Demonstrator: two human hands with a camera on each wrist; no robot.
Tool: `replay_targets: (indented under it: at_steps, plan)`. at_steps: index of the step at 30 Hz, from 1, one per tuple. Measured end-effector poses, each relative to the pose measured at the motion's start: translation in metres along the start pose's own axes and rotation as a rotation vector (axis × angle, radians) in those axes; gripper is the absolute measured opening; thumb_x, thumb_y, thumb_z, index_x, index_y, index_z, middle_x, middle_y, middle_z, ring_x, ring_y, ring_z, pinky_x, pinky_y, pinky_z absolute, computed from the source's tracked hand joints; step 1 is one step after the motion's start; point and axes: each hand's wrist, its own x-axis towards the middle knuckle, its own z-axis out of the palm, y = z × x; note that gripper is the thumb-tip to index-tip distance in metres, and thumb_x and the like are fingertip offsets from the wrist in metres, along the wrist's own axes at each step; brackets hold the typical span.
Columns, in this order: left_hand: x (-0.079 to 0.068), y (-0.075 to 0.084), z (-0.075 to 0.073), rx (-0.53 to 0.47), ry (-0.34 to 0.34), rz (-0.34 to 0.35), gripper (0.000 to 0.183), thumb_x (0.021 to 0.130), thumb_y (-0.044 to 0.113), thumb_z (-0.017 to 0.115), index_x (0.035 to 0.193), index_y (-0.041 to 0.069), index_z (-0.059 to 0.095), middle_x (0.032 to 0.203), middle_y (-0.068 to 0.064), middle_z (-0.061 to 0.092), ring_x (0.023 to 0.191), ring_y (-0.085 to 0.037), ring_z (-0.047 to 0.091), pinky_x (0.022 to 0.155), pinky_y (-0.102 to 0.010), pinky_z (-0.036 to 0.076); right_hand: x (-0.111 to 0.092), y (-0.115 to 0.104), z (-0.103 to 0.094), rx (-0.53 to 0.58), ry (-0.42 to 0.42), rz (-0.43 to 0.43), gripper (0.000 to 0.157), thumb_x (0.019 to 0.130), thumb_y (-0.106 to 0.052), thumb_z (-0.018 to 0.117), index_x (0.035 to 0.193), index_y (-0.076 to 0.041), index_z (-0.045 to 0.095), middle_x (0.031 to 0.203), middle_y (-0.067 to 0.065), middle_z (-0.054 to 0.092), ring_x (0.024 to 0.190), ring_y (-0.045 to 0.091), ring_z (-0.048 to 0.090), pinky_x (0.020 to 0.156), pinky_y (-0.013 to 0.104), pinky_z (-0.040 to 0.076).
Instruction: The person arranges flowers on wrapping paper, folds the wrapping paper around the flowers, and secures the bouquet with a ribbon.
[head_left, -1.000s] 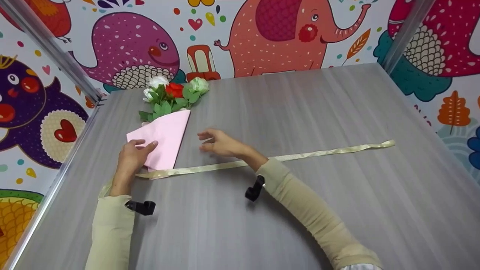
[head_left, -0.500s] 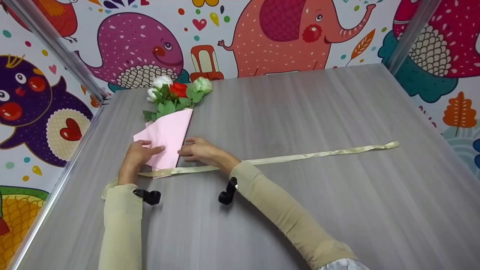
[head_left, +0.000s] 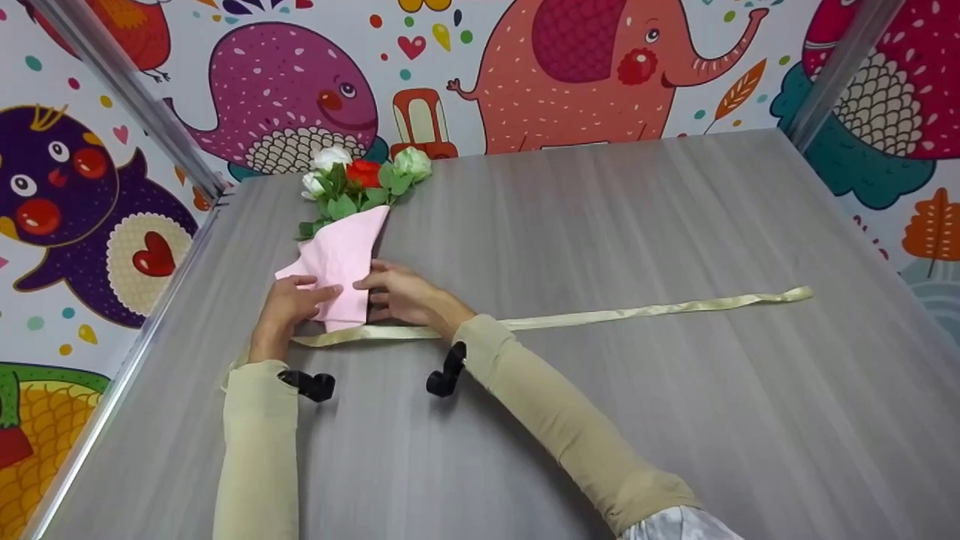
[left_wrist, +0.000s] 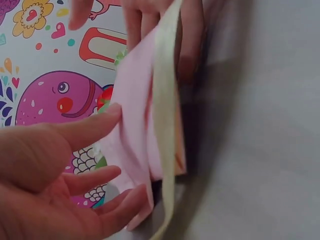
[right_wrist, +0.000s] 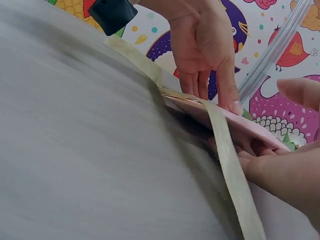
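Note:
A bouquet of white, red and pale green roses [head_left: 363, 174] with green leaves lies in pink wrapping paper [head_left: 346, 251] on the left of the table. My left hand [head_left: 289, 306] holds the paper's left side, thumb on top and fingers at the edge. From the right, my right hand [head_left: 409, 294] reaches in; the right wrist view shows its fingers tucked under the paper, thumb raised above. A cream satin ribbon [head_left: 652, 310] runs past the paper's lower end and far out to the right. The left wrist view shows the ribbon [left_wrist: 167, 100] crossing near that end.
The grey wood-grain table [head_left: 600, 225] extends to the right and toward the body. A patterned cartoon wall [head_left: 450, 67] stands behind it, with metal posts at the corners. Black wrist cameras [head_left: 311, 385] are strapped to both sleeves.
My right hand has moved left to the paper's right edge, its fingers slipping beneath. My left thumb has shifted farther over the paper. The paper has bent and its lower end has risen.

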Motion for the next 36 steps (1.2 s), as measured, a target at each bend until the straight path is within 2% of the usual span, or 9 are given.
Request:
replay_targets:
  at_steps: [4, 7, 11, 18, 20, 23, 27, 32, 36]
  plan:
    - [0.003, 0.004, 0.006, -0.046, 0.043, 0.027, 0.070, 0.095, 0.031, 0.066, 0.148, -0.006, 0.040, 0.149, -0.023, 0.046, 0.103, -0.021, 0.057, 0.087, -0.026, 0.049, 0.000, -0.003, 0.000, 0.072, -0.014, -0.019, 0.079, 0.092, -0.001, 0.059, 0.159, -0.022, 0.023, 0.149, 0.008, 0.045, 0.132, 0.038, 0.054, 0.111, 0.060, 0.041]
    - [0.004, 0.008, 0.011, -0.079, 0.085, 0.026, 0.066, 0.095, 0.031, 0.066, 0.146, -0.006, 0.044, 0.146, -0.022, 0.048, 0.104, -0.019, 0.053, 0.079, -0.022, 0.044, -0.001, -0.006, 0.000, 0.108, -0.007, -0.027, 0.081, 0.092, -0.001, 0.058, 0.160, -0.020, 0.018, 0.154, 0.014, 0.041, 0.137, 0.042, 0.048, 0.112, 0.060, 0.039]
    - [0.005, 0.015, 0.016, -0.108, 0.120, 0.024, 0.063, 0.095, 0.027, 0.064, 0.144, -0.008, 0.045, 0.148, -0.024, 0.048, 0.117, -0.025, 0.052, 0.082, -0.023, 0.043, 0.000, -0.007, 0.001, 0.120, 0.020, -0.010, 0.083, 0.093, -0.002, 0.060, 0.161, -0.012, 0.014, 0.152, 0.022, 0.042, 0.139, 0.040, 0.045, 0.111, 0.057, 0.042]
    - [0.001, 0.020, 0.017, -0.022, 0.152, 0.039, 0.052, 0.096, 0.027, 0.062, 0.136, -0.006, 0.057, 0.147, -0.025, 0.050, 0.125, -0.031, 0.051, 0.085, -0.025, 0.043, 0.002, -0.006, 0.002, 0.059, 0.046, -0.003, 0.080, 0.094, -0.007, 0.064, 0.158, -0.003, 0.016, 0.128, 0.014, 0.059, 0.121, 0.032, 0.061, 0.109, 0.053, 0.046]
    - [-0.002, 0.017, 0.015, 0.005, 0.170, 0.054, 0.048, 0.096, 0.025, 0.061, 0.133, -0.006, 0.060, 0.146, -0.026, 0.051, 0.130, -0.035, 0.050, 0.093, -0.031, 0.045, 0.003, -0.005, 0.003, 0.042, 0.044, -0.003, 0.068, 0.094, -0.009, 0.065, 0.151, 0.000, 0.029, 0.115, 0.010, 0.063, 0.112, 0.029, 0.064, 0.108, 0.051, 0.048]
    - [-0.007, 0.013, 0.013, 0.042, 0.169, 0.076, 0.047, 0.095, 0.025, 0.060, 0.130, -0.006, 0.062, 0.145, -0.027, 0.052, 0.135, -0.039, 0.047, 0.106, -0.043, 0.042, 0.004, -0.002, 0.004, 0.033, 0.037, -0.001, 0.033, 0.096, -0.010, 0.064, 0.125, -0.001, 0.052, 0.100, 0.006, 0.066, 0.101, 0.024, 0.067, 0.105, 0.047, 0.050]
    - [-0.014, 0.011, 0.012, 0.076, 0.163, 0.091, 0.047, 0.096, 0.026, 0.059, 0.130, -0.005, 0.063, 0.144, -0.027, 0.053, 0.136, -0.039, 0.047, 0.110, -0.045, 0.040, 0.004, 0.002, 0.007, 0.016, 0.024, -0.005, 0.004, 0.096, -0.009, 0.063, 0.099, -0.007, 0.060, 0.095, 0.004, 0.068, 0.095, 0.020, 0.068, 0.100, 0.041, 0.053]
    - [-0.022, 0.017, 0.014, 0.078, 0.184, 0.081, 0.048, 0.098, 0.028, 0.051, 0.133, -0.004, 0.059, 0.145, -0.028, 0.051, 0.130, -0.038, 0.049, 0.105, -0.043, 0.042, 0.003, 0.004, 0.010, -0.005, 0.039, -0.030, 0.008, 0.092, -0.001, 0.061, 0.098, -0.007, 0.061, 0.095, 0.007, 0.069, 0.091, 0.019, 0.067, 0.094, 0.038, 0.056]
    - [-0.025, 0.021, 0.015, 0.051, 0.150, 0.066, 0.055, 0.101, 0.029, 0.047, 0.145, -0.004, 0.046, 0.153, -0.029, 0.040, 0.137, -0.040, 0.043, 0.112, -0.047, 0.039, 0.000, 0.004, 0.013, -0.002, 0.063, -0.039, 0.013, 0.088, 0.005, 0.059, 0.096, -0.006, 0.059, 0.092, 0.007, 0.068, 0.087, 0.019, 0.067, 0.090, 0.036, 0.057]
